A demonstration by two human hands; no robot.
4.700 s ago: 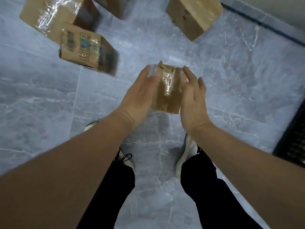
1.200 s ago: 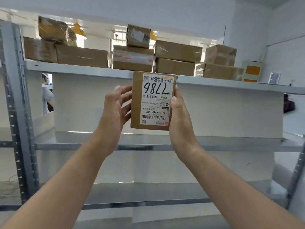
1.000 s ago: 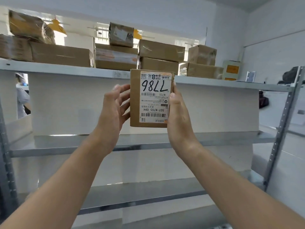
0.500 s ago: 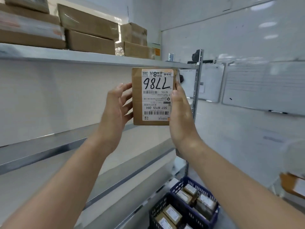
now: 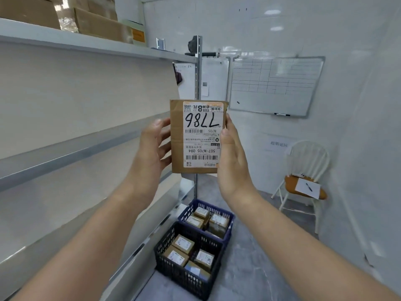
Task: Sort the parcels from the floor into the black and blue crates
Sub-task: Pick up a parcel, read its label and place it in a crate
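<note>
Both hands grasp small brown cardboard parcel [image 5: 198,136] at chest height, label upside down: left hand [image 5: 152,153] grip on left edge, right hand [image 5: 233,157] on right. Black plastic crate [image 5: 167,246] and blue plastic crate [image 5: 186,210] on floor below, both holding parcels.

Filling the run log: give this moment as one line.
stage: label check | parcel: held up, label inverted | right hand: gripping | left hand: at its left edge | black crate, blue crate: both hold parcels

Both forearms are bare up to the frame's edge — no sleeves, watch or bands. The left hand [image 5: 152,153] and right hand [image 5: 233,161] are ungloved — nails short, fingers ringless.
</note>
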